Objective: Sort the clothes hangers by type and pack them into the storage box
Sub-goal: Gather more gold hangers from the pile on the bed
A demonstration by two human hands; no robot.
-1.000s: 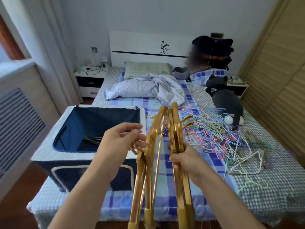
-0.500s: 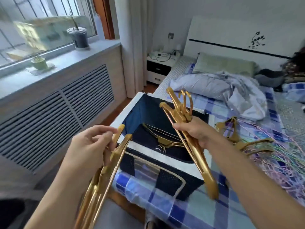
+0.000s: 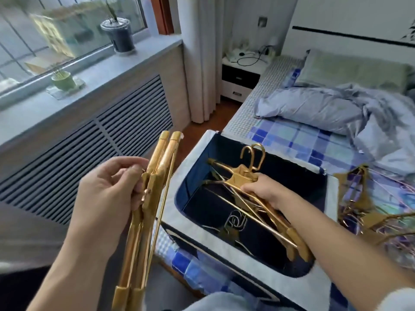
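Bed (image 3: 292, 140) carries the storage box (image 3: 332, 198), open-topped, navy-lined, at its near edge. Left hand (image 3: 105, 194) grips a bundle of gold hangers (image 3: 155, 187) upright, left of the box. Right hand (image 3: 262, 191) grips two more gold hangers (image 3: 244, 176), held inside the box opening, hooks up.

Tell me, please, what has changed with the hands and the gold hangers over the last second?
The right hand swung its gold hangers from above the bed left and down into the box. The left hand carried its bundle left, beside the box. Both keep gripping.
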